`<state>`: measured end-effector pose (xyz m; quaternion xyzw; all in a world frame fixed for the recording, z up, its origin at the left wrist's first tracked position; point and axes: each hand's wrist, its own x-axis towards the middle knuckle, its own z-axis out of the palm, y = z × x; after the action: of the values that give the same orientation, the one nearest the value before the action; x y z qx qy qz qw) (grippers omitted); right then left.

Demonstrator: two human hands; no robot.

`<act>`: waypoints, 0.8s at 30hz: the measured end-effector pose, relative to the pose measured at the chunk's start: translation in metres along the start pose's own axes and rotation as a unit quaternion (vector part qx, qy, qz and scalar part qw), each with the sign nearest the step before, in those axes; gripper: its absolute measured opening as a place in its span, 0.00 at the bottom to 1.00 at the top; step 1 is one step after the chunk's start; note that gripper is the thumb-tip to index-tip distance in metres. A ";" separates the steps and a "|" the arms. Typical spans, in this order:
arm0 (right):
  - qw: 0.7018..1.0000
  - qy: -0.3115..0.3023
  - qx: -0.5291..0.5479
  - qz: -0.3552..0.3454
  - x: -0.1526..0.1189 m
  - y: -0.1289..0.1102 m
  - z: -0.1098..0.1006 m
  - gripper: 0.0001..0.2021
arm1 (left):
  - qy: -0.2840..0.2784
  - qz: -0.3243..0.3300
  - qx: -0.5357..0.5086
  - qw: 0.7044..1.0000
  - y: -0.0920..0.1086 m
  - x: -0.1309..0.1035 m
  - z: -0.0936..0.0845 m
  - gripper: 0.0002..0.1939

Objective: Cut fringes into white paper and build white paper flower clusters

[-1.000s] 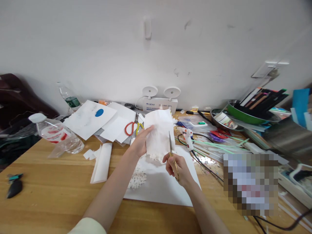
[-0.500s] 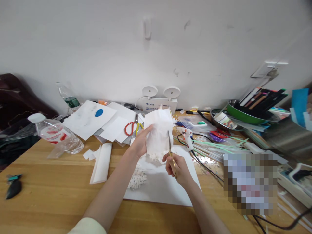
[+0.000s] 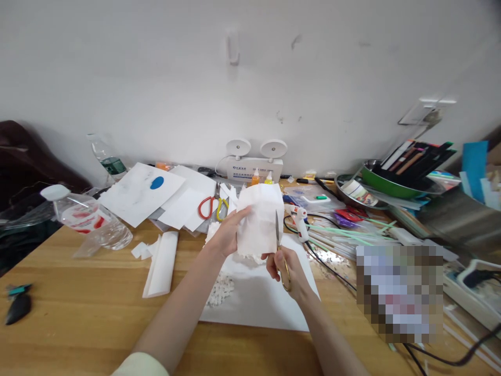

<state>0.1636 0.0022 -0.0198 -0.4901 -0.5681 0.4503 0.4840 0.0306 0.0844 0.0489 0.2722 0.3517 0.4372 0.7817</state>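
Note:
My left hand [image 3: 227,233] grips a white sheet of paper [image 3: 256,219] by its left edge, holding it raised above the table. Gold-handled scissors [image 3: 278,235] are in my right hand [image 3: 285,266], fingers closed round the handles. Their blades point up and away from me and lie against the right part of the sheet. Below the held sheet, a larger white sheet [image 3: 258,308] lies flat on the wooden table. A pile of small white paper bits [image 3: 221,290] rests on its left side, partly hidden by my left forearm.
Left of my arm lie a folded white paper [image 3: 161,266] and a water bottle [image 3: 92,216]. Red-and-yellow-handled scissors [image 3: 206,207] lie behind. On the right are a glue gun [image 3: 300,223], its cable, plastic sticks [image 3: 336,237] and a green bowl of pens [image 3: 385,183].
The held sheet has shifted slightly right and down, uncovering an orange and a yellow bottle behind it. The scissors have moved a little right with my right hand, and the camera view has shifted slightly.

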 end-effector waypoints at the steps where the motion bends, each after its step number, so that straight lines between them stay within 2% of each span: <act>1: 1.000 0.003 -0.001 -0.002 0.000 0.000 0.000 0.28 | -0.003 -0.004 0.002 1.000 -0.001 0.000 0.000 0.11; 7: 1.000 0.021 -0.001 0.001 -0.001 -0.002 -0.001 0.28 | -0.023 -0.009 0.021 0.999 -0.003 -0.001 0.000 0.09; 10: 1.000 0.026 -0.004 0.003 0.000 -0.004 0.000 0.28 | -0.016 -0.020 0.022 0.999 -0.002 -0.002 0.002 0.10; 16: 0.999 0.031 0.007 0.023 0.001 -0.002 0.001 0.27 | -0.045 -0.041 -0.014 0.998 -0.001 -0.002 0.003 0.12; 24: 0.999 0.036 0.016 0.024 0.001 0.000 0.001 0.27 | 0.000 -0.018 0.014 1.000 -0.003 0.001 0.000 0.10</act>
<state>0.1628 0.0035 -0.0202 -0.5117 -0.5311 0.4532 0.5007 0.0328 0.0839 0.0463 0.2765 0.3623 0.4177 0.7860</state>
